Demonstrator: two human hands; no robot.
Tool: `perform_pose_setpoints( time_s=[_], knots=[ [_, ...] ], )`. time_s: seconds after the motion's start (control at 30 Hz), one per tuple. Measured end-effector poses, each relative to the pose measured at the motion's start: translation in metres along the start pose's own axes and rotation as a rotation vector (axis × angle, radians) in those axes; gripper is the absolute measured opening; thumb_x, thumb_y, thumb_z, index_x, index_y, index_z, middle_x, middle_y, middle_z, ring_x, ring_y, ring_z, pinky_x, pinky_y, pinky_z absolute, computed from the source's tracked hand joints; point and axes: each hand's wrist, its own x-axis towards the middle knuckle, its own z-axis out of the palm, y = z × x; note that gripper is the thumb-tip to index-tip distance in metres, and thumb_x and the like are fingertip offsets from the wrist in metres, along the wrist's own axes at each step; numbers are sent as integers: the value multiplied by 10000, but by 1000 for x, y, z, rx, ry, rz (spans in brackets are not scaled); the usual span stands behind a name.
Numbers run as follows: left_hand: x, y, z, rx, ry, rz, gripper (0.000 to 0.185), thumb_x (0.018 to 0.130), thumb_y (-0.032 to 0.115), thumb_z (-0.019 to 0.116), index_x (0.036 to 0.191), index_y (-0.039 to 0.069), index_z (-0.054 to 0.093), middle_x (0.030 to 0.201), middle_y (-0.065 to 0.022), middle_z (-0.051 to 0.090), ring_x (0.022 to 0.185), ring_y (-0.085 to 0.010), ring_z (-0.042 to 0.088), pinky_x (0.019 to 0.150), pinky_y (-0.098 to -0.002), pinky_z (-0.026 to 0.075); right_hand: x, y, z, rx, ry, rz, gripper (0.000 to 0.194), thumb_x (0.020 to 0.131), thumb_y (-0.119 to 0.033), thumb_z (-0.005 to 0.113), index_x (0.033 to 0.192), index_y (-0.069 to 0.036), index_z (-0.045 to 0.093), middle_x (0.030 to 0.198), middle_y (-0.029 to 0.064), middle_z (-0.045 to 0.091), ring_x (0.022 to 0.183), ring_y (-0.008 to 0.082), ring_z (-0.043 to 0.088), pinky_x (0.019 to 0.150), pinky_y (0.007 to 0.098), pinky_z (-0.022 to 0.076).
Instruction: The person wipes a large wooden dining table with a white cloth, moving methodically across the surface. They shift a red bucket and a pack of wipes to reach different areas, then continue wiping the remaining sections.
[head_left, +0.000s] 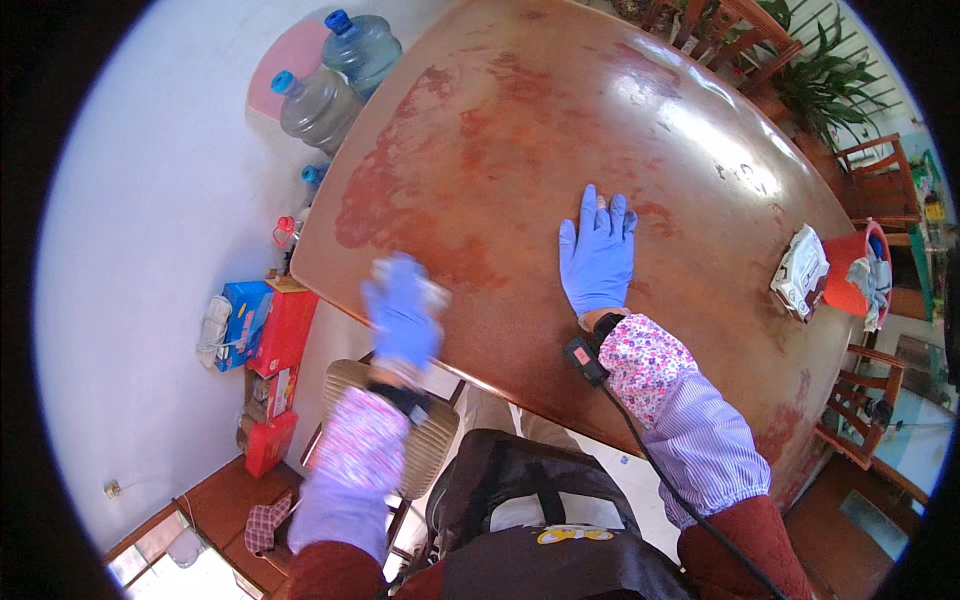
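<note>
A brown wooden table (525, 360) with worn reddish patches spreads out before me. My left hand (405, 311), in a blue glove, is blurred over the near left edge of the table. Something whitish, perhaps a cloth or wipe, shows beside and under its fingers. My right hand (598, 259), also gloved in blue, lies palm down on the tabletop with its fingers spread a little. One fingertip of that glove looks torn or bare. A black device with a cable is at the right wrist.
A pack of wipes (801, 274) lies on the table at the right, beside a red bucket (847, 274) with cloths over its rim. Large water bottles (322, 109) stand beyond the left edge. A ridged stool (427, 450) and boxes (285, 322) are at the lower left.
</note>
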Motion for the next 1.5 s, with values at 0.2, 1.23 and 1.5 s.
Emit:
perform_pose_setpoints(
  time_s=[0.2,1.23,1.5],
  knots=[
    [89,-60,39,-132,95,-520,595,1079,384,492,1584,71,463,1697,-179,354,1560,-483,291,1231,-692,223,2,4,-1,-39,-60,-1,649,1089,-381,473,1592,21,392,1504,239,558,1483,462,419,1256,563,275],
    [43,6,53,101,-359,-926,712,1153,414,313,1612,-126,255,1692,-337,240,1595,-455,222,1305,-527,228,-164,58,-86,359,-256,-1,444,946,-196,677,1387,-159,633,1418,100,628,1342,405,547,1089,502,504],
    [57,17,-15,93,-583,-815,579,1143,248,401,1658,14,274,1673,-388,232,1570,-566,195,1291,-637,141,-64,159,-13,-75,110,491,514,1063,-269,508,1561,-145,492,1620,104,494,1517,395,396,1285,512,273]
  ],
)
